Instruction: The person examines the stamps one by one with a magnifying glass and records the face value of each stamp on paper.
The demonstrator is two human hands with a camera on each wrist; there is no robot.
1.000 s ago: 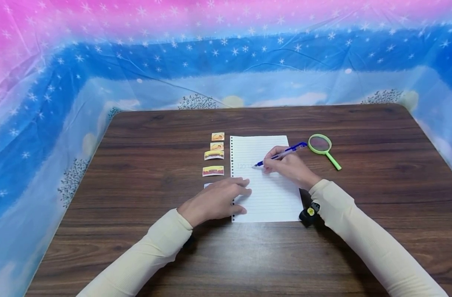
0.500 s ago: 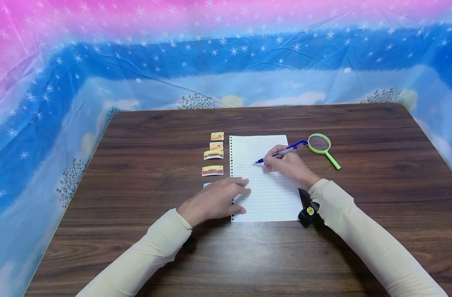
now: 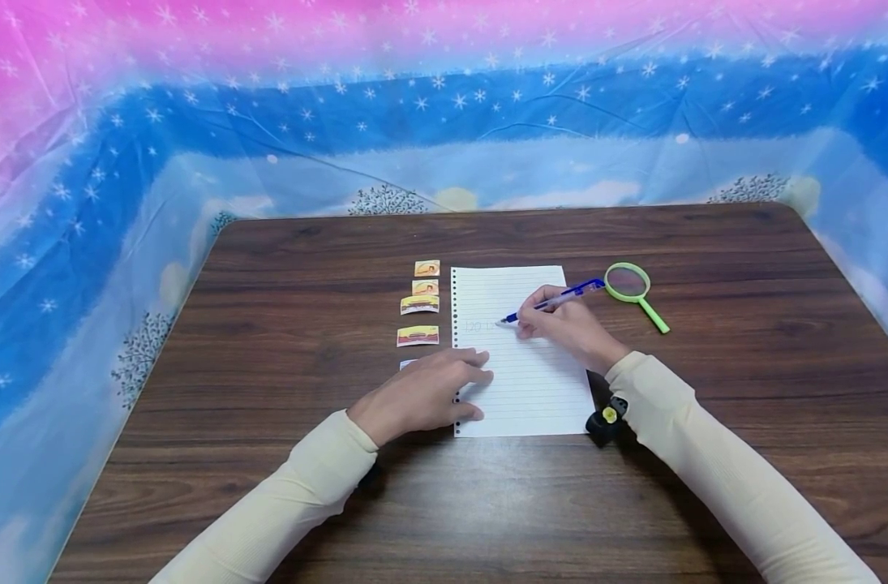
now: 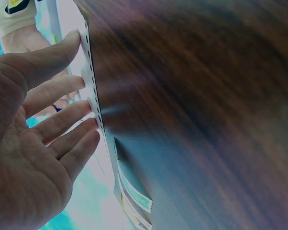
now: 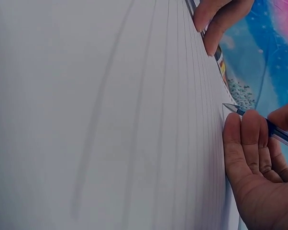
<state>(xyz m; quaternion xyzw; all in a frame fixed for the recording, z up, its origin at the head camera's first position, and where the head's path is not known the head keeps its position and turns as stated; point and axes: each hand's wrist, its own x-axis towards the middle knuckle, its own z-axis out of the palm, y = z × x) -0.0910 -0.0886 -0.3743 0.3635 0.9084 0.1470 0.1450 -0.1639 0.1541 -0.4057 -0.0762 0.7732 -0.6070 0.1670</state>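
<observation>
A lined sheet of paper [image 3: 520, 389] with punched holes down its left edge lies on the brown table. My right hand [image 3: 564, 324] grips a blue pen [image 3: 553, 302], its tip at the paper just right of some faint handwritten figures. In the right wrist view the pen [image 5: 283, 135] sits between thumb and fingers, and the side of the hand rests on the sheet. My left hand [image 3: 429, 393] lies across the sheet's left edge, fingers spread and touching the paper. Relaxed fingers [image 4: 62, 120] show in the left wrist view, holding nothing.
Left of the sheet, several small printed cards [image 3: 418, 335] lie in a column, the lowest partly hidden by my left hand. A green magnifying glass [image 3: 628, 281] lies to the right. Snowflake-patterned cloth [image 3: 444, 105] hangs behind the wooden table [image 3: 268, 324].
The pen tip has shifted slightly to the right and up along the written line. My left hand stays in place, and the cards and magnifying glass have not moved.
</observation>
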